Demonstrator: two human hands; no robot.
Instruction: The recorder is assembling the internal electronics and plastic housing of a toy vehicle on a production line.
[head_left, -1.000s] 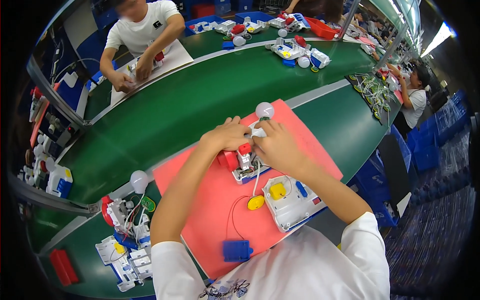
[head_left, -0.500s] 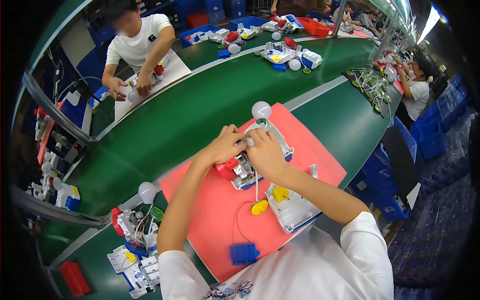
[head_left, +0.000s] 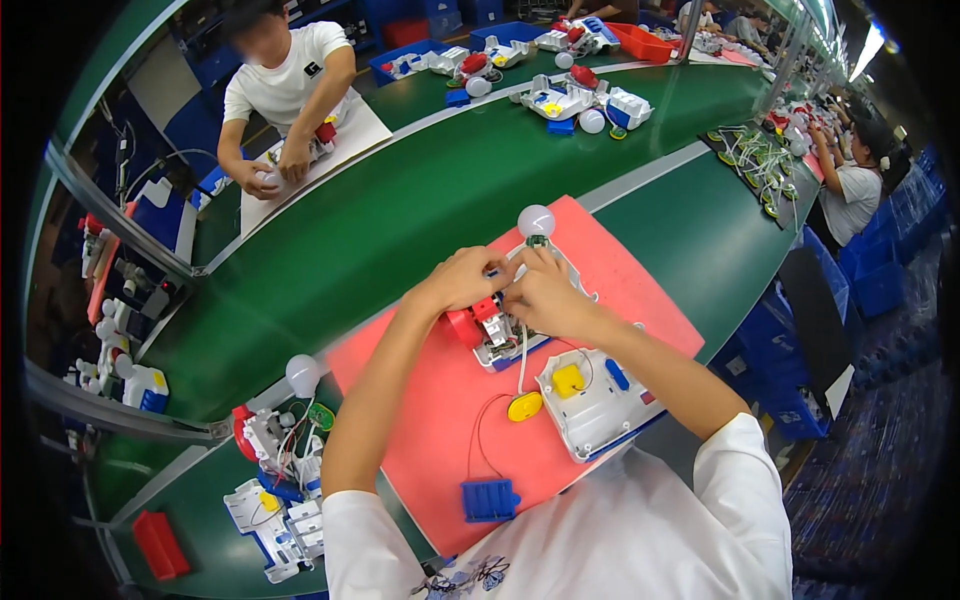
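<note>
A white plastic toy housing [head_left: 497,332] with a red round part [head_left: 463,327] lies on the pink mat [head_left: 420,430], and a white ball-shaped bulb [head_left: 536,221] stands at its far end. My left hand [head_left: 468,277] is closed over the housing's left side, fingers curled against it. From the right, my right hand [head_left: 548,295] pinches inside the housing close to the left fingertips; what it holds is hidden. A white cable runs down from the housing to a yellow disc [head_left: 524,406]. Near my right forearm rests a white half shell [head_left: 600,425] carrying a yellow block [head_left: 568,380].
A blue battery box [head_left: 489,500] on thin wires lies at the mat's near edge. Another part-built unit [head_left: 275,450] and a red tray [head_left: 161,545] are at left. Across the green conveyor [head_left: 380,240] a co-worker [head_left: 295,85] handles similar parts. Cabled discs [head_left: 755,165] lie far right.
The whole view has shifted slightly. My right hand has turned and pinches nearer the left fingertips. More of the half shell, with a blue piece, shows beside my right forearm.
</note>
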